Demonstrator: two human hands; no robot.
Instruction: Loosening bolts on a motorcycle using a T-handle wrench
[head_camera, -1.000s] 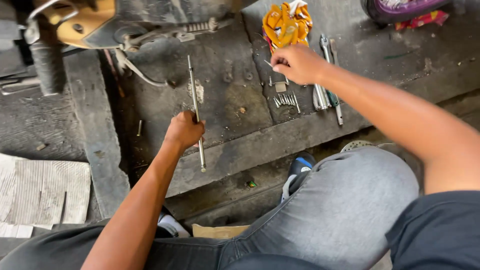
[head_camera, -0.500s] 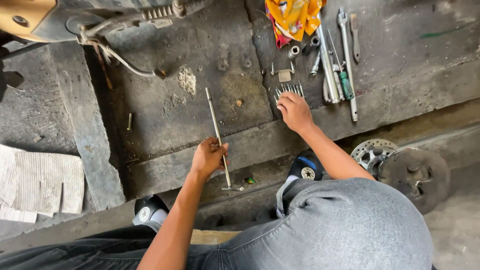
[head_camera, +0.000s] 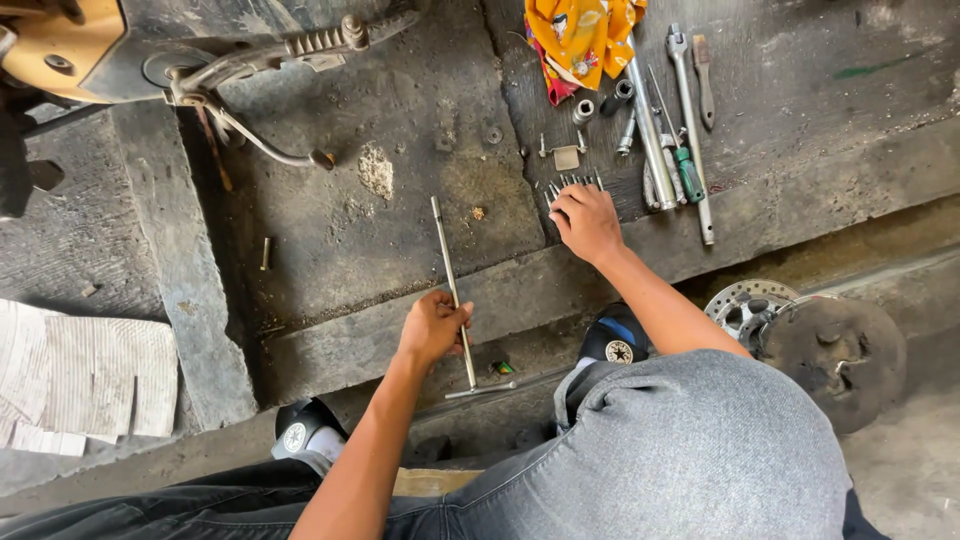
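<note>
My left hand (head_camera: 432, 327) grips a long thin metal rod (head_camera: 445, 245) with a short cross-piece at its near end, held over the edge of the stone slab. My right hand (head_camera: 585, 222) rests fingers-down on a small cluster of short metal pins (head_camera: 572, 182) lying on the slab. Beyond it lie a small square metal plate (head_camera: 566, 157), sockets (head_camera: 583, 110), wrenches (head_camera: 685, 120) and a green-handled screwdriver (head_camera: 686, 172).
An orange patterned cloth (head_camera: 582, 35) lies at the top. A motorcycle's orange body and kick lever (head_camera: 265, 55) stand top left. A brake disc and dirty hub (head_camera: 815, 340) sit at the right. Folded paper (head_camera: 75, 375) lies on the left. My grey-trousered knee fills the bottom.
My right hand has come back from the orange cloth down to the small pins. The left hand with the rod has shifted towards me and the view has tilted.
</note>
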